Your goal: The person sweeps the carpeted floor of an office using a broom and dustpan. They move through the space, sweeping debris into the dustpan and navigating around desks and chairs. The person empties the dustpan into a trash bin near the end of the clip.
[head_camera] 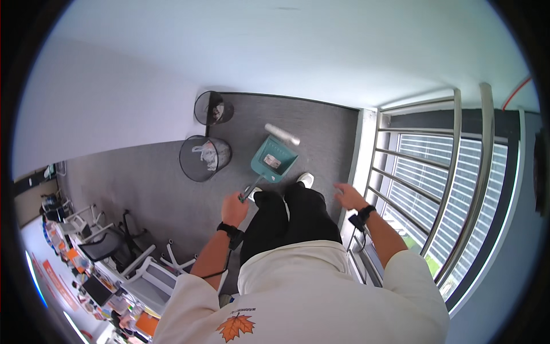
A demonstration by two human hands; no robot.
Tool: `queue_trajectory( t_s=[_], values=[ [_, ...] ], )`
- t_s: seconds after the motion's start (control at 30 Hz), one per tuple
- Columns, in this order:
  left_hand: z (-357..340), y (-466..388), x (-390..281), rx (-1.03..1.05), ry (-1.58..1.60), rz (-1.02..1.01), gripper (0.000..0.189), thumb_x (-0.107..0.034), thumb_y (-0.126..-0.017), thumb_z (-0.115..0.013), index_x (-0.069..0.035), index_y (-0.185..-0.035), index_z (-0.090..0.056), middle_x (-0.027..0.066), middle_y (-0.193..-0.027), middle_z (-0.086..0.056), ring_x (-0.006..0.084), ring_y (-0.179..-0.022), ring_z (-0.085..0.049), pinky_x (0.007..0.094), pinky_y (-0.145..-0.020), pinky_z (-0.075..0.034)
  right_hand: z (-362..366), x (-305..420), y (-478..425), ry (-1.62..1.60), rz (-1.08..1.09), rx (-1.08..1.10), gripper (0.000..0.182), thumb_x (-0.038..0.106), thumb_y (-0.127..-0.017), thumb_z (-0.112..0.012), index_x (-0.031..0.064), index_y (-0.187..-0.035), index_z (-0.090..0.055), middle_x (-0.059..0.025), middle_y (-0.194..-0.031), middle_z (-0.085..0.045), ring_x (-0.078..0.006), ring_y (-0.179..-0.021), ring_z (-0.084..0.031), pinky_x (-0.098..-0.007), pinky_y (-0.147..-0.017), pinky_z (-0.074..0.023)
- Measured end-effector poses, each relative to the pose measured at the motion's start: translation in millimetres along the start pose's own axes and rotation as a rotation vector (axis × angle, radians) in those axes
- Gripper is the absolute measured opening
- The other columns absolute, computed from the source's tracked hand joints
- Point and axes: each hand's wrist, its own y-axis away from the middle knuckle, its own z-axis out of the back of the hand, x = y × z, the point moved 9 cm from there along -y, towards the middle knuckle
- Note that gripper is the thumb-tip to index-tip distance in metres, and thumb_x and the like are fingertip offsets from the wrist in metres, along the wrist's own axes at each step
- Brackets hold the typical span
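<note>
My left hand (234, 210) grips the handle (251, 189) of a teal plastic dustpan (263, 161), which rests on the grey floor before my feet. A small printed label or paper (272, 161), pale with a reddish tint, is in the pan. Just beyond the pan's front edge lies a white cylindrical roll or tube (282, 133). My right hand (351, 197) hangs beside my right leg, holding nothing, with its fingers partly extended toward the left.
Two black mesh wastebaskets stand left of the dustpan; the nearer one (184, 165) holds a white plastic bag (209, 155). A metal railing (442, 189) runs along the window at right. Office chairs (150, 279) and cluttered desks fill the lower left. White walls (275, 51) enclose the corner.
</note>
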Motion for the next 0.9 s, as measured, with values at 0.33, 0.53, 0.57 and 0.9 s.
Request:
queue_trajectory(
  t_s=[0.33, 0.53, 0.57, 0.9],
  values=[
    [-16, -37, 26, -0.085, 0.018, 0.164, 0.021, -0.021, -0.075, -0.064, -0.003, -0.087, -0.065, 0.0165, -0.083, -0.066, 0.0364, -0.081, -0.062, 0.0439, -0.070, -0.050, -75, -22, -163, 0.361, 0.348, -0.166, 0.049, 0.014, -0.076, -0.056, 0.0005, -0.123, -0.053, -0.0240, -0.100, -0.062, -0.0302, -0.063, -0.064, -0.0386, -0.054, -0.0502],
    [-26, -43, 32, -0.126, 0.038, 0.186, 0.023, -0.019, -0.074, -0.064, -0.002, -0.090, -0.066, 0.0160, -0.088, -0.067, 0.0344, -0.084, -0.063, 0.0422, -0.073, -0.050, -27, 45, -22, 0.006, -0.290, 0.282, 0.047, 0.017, -0.076, -0.059, -0.0014, -0.119, -0.054, -0.0225, -0.107, -0.061, -0.0378, -0.097, -0.060, -0.0435, -0.084, -0.0475],
    [-29, -45, 30, -0.136, 0.038, 0.174, 0.023, -0.019, -0.074, -0.064, -0.001, -0.090, -0.066, 0.0161, -0.088, -0.067, 0.0343, -0.084, -0.063, 0.0418, -0.074, -0.050, -17, 51, -35, 0.105, -0.097, 0.175, 0.048, 0.017, -0.077, -0.059, -0.0011, -0.121, -0.053, -0.0223, -0.108, -0.061, -0.0376, -0.099, -0.059, -0.0434, -0.086, -0.0466],
    [-19, -44, 16, -0.026, 0.052, 0.212, 0.026, -0.018, -0.076, -0.063, -0.003, -0.097, -0.065, 0.0184, -0.092, -0.066, 0.0339, -0.090, -0.063, 0.0418, -0.077, -0.051, -58, 54, -163, 0.178, 0.055, -0.006, 0.041, 0.014, -0.078, -0.053, -0.0037, -0.116, -0.053, -0.0237, -0.106, -0.061, -0.0396, -0.099, -0.058, -0.0443, -0.083, -0.0471]
  ],
)
